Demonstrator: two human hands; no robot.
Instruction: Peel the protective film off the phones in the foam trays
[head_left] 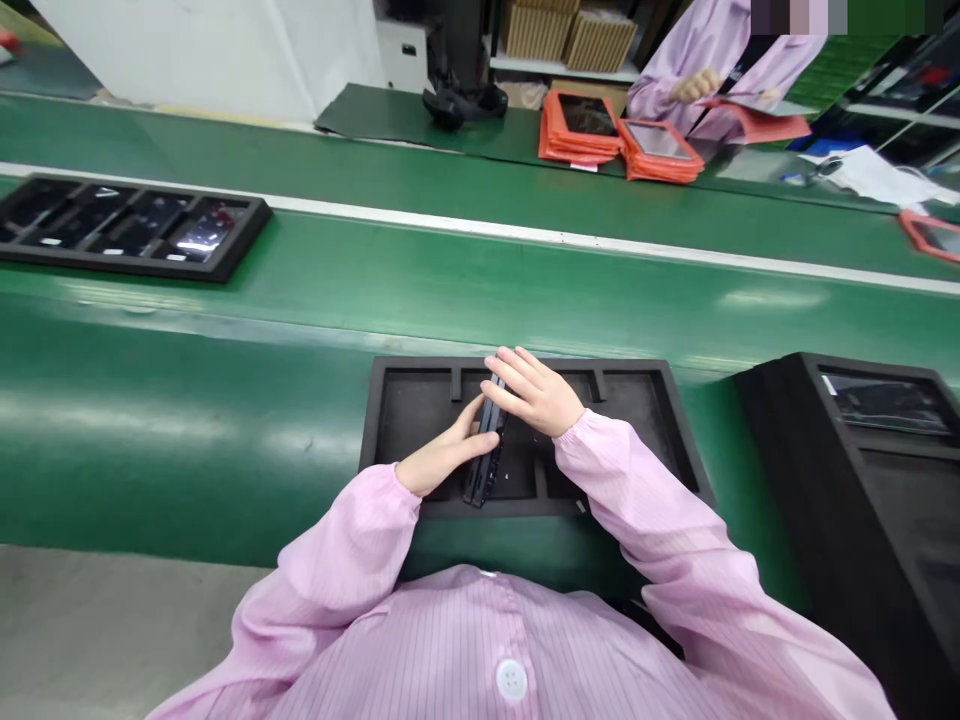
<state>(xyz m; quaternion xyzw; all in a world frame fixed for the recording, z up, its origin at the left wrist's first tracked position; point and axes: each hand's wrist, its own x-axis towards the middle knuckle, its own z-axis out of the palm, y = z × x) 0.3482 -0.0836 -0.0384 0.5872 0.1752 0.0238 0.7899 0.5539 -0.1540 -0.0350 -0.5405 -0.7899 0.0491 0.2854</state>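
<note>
My left hand (446,452) grips a small stack of thin, dark panels (483,475), which look like device screens held on edge. Its thumb lies across the near side of the stack. My right hand (536,393) touches the upper end of the same panels, fingers stretched out; its thumb is hidden. Both hands are above a black foam tray (412,410) with shallow compartments. No panel shows in the visible parts of its compartments.
On the left, another black tray (232,265) holds several glossy panels. A tall stack of black trays (817,480) stands at the right, one panel (885,403) in its top. Across the green bench (187,400), a person (697,85) handles orange-framed items near orange stacks (577,130).
</note>
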